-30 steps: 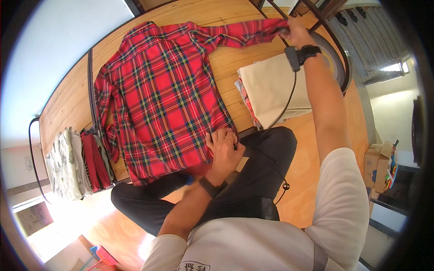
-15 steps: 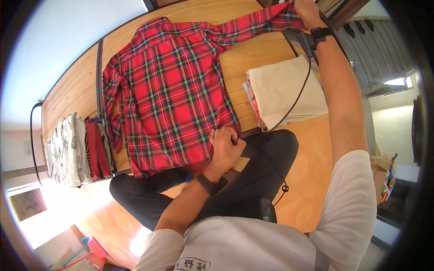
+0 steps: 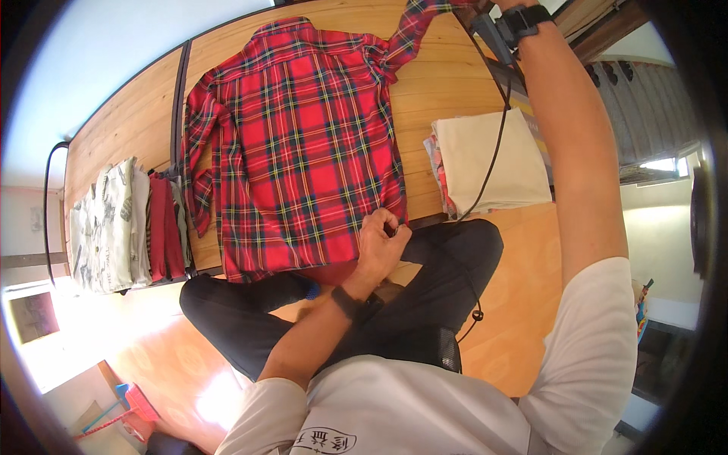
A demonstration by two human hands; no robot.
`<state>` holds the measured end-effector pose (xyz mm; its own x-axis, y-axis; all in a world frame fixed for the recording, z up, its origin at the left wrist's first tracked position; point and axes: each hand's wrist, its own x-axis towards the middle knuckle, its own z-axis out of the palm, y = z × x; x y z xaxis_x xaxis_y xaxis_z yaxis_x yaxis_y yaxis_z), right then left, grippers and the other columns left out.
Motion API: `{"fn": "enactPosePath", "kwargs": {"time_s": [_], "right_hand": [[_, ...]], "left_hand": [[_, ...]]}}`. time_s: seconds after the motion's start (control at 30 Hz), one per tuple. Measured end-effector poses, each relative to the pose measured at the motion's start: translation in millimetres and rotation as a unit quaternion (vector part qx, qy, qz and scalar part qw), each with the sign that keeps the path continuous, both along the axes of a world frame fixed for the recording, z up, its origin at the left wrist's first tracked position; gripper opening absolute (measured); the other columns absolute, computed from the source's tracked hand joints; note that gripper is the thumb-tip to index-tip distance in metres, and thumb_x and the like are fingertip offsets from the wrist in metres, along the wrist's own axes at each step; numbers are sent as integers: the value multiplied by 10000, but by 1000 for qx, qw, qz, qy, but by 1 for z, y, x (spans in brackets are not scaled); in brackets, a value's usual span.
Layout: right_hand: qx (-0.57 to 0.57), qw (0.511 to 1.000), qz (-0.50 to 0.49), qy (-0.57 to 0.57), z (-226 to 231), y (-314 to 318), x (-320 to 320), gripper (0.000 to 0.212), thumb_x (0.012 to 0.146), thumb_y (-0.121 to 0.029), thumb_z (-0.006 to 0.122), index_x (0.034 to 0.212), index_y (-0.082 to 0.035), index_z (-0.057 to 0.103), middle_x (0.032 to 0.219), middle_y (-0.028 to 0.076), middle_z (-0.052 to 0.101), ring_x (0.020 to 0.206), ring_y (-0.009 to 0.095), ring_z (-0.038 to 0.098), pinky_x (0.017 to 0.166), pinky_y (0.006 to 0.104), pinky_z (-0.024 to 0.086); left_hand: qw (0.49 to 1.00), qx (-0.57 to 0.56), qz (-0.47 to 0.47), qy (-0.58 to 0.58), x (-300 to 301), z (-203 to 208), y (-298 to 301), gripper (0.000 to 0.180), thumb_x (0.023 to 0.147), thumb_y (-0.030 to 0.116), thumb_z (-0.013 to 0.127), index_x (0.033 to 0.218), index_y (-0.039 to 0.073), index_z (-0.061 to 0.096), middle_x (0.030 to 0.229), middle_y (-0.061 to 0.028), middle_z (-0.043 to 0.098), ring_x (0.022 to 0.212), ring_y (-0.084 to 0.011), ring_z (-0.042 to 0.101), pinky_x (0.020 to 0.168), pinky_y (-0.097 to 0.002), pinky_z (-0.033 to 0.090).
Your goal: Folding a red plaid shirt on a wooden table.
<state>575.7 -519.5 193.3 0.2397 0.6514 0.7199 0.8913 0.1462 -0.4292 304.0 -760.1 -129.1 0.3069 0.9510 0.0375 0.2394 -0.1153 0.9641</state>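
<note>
A red plaid long-sleeved shirt (image 3: 303, 152) lies spread on the wooden table, its collar at the far side and its hem toward me. My left hand (image 3: 381, 244) is closed on the shirt's lower right corner, fingers pinched together. At the upper edge, my right hand (image 3: 509, 4) is at the cuff end of the right sleeve (image 3: 413, 34), which is lifted and bent; its fingers are mostly cut off by the picture's edge. The left sleeve (image 3: 201, 163) hangs folded down along the shirt's left side.
Folded clothes (image 3: 110, 227) stand in a row at the table's left. A stack topped with cream cloth (image 3: 493, 159) lies at the right, a black cable (image 3: 494, 163) crossing it. My crossed legs (image 3: 447, 258) are close to the wooden table's (image 3: 125, 114) front edge.
My right hand has moved up toward the picture's edge, and the right sleeve now angles upward instead of stretching straight out. The left hand keeps its hold on the shirt corner.
</note>
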Motion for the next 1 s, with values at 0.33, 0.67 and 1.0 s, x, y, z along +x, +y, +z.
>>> {"fn": "enactPosePath", "kwargs": {"time_s": [0.33,0.67,1.0], "right_hand": [[26,978,191,-82,10,25,-164,209,939,-63,469,1010,12,651,869,183,692,796,284,673,736,387,533],[31,953,296,-45,-2,42,-235,189,941,-45,475,1003,33,635,740,125,665,664,202,645,594,364,520],[-33,946,323,6,-12,80,-276,193,926,-41,471,980,34,640,725,100,657,626,183,636,563,339,520]], "left_hand": [[973,-125,17,-193,-29,-48,-8,200,813,83,728,794,35,535,712,-29,523,664,-94,482,603,-286,434],[953,-222,-3,-208,-49,-55,1,163,832,15,688,879,20,533,771,-19,554,695,-81,511,591,-255,438],[862,-376,-98,-325,-79,-57,27,237,893,-119,528,1102,-13,562,1013,-123,680,881,-181,677,774,-300,564]]}}
